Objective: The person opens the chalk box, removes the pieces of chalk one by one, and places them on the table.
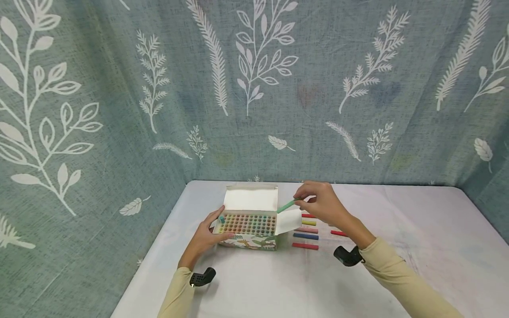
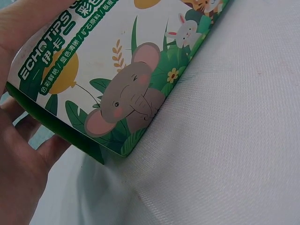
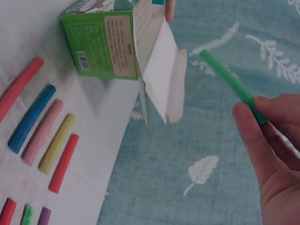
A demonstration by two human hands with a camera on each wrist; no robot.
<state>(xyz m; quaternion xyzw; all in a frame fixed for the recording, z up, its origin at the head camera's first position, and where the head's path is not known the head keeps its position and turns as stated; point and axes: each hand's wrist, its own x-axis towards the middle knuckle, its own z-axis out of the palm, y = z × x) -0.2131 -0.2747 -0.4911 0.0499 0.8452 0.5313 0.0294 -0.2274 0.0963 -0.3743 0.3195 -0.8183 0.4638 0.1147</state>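
Note:
An open chalk box (image 1: 256, 243) with an animal print stands on the table, packed with rows of upright chalk sticks (image 1: 250, 223). My left hand (image 1: 203, 240) grips its left end, thumb on the printed front (image 2: 126, 93) and fingers behind. At the box's left end, one teal chalk stick (image 1: 222, 218) pokes above the others. Between thumb and fingertips, my right hand (image 1: 324, 204) pinches a green chalk stick (image 3: 227, 77) by one end. That stick is held tilted above the box's right side flap (image 1: 289, 221), its far end pointing toward the box.
Right of the box, several loose chalk sticks lie in a row, among them a blue one (image 3: 32, 119), a yellow one (image 3: 57, 143) and a pink one (image 3: 43, 132). A red stick (image 1: 339, 233) lies farther right. A leaf-patterned curtain (image 1: 254, 132) hangs behind the white table (image 1: 254, 287).

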